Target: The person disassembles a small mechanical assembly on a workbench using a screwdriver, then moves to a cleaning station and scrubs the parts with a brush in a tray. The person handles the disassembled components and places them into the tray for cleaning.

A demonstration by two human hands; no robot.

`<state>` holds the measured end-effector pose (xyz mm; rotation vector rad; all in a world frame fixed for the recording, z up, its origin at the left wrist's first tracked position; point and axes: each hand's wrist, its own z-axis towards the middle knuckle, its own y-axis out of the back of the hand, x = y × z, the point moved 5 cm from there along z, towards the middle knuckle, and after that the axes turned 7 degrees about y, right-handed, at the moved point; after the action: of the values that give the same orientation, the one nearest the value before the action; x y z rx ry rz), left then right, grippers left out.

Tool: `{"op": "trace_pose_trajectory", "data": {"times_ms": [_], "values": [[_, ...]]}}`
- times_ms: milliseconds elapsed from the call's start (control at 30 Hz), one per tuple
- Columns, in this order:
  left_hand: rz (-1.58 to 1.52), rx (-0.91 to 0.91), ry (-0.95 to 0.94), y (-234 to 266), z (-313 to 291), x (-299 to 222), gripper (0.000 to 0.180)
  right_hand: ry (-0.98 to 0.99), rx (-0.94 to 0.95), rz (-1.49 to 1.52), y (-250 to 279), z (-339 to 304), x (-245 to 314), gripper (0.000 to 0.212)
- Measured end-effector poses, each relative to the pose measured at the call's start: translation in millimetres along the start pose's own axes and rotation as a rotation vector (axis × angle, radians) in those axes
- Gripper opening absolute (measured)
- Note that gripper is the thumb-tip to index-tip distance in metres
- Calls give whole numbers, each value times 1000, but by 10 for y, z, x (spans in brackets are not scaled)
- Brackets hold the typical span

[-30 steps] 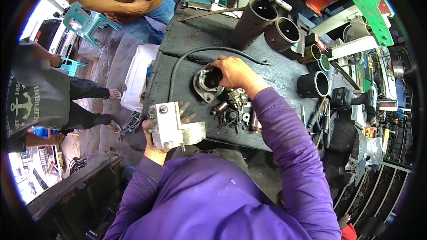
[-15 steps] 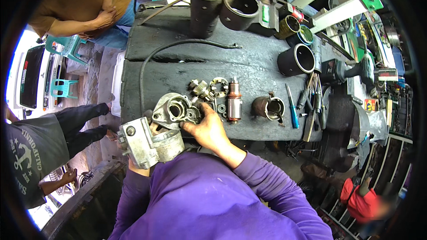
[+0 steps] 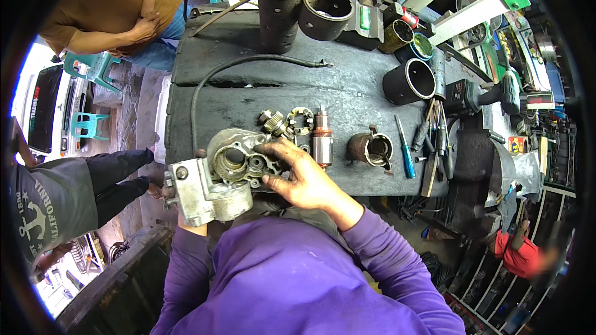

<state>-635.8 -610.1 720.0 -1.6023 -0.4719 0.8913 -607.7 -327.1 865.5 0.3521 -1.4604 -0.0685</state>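
A grey metal starter motor housing (image 3: pixel 197 189), open at its gear end, is held at the bench's near edge. My left hand (image 3: pixel 194 228) is under it; only the wrist and heel show, and its fingers are hidden behind the metal. My right hand (image 3: pixel 304 177) grips the housing's right rim, fingers on the upper edge and thumb below. Beyond it on the bench lie a pinion gear assembly (image 3: pixel 273 123), a round brush holder (image 3: pixel 302 121) and a copper-coloured armature (image 3: pixel 322 139). A hollow metal cylinder (image 3: pixel 371 150) stands further right.
A blue-handled screwdriver (image 3: pixel 406 156) and several other hand tools (image 3: pixel 436 139) lie at right. Dark open cylinders (image 3: pixel 283 22) stand at the back, with a black cable (image 3: pixel 217 71) across the bench (image 3: pixel 248 102). A cordless drill (image 3: pixel 481 96) lies far right. Two people are at left.
The housing has turned in my hands, so its open gear end faces up more. My right hand's fingers have moved up and over its rim.
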Motion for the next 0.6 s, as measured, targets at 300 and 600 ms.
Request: {"op": "trace_pose_trajectory", "data": {"times_ms": [300, 600], "values": [[71, 73, -100, -60, 23, 34, 72, -134, -178, -327, 552, 261, -138, 46], [47, -138, 12, -18, -66, -125, 64, -270, -6, -1176, 553, 646, -967, 28]]}}
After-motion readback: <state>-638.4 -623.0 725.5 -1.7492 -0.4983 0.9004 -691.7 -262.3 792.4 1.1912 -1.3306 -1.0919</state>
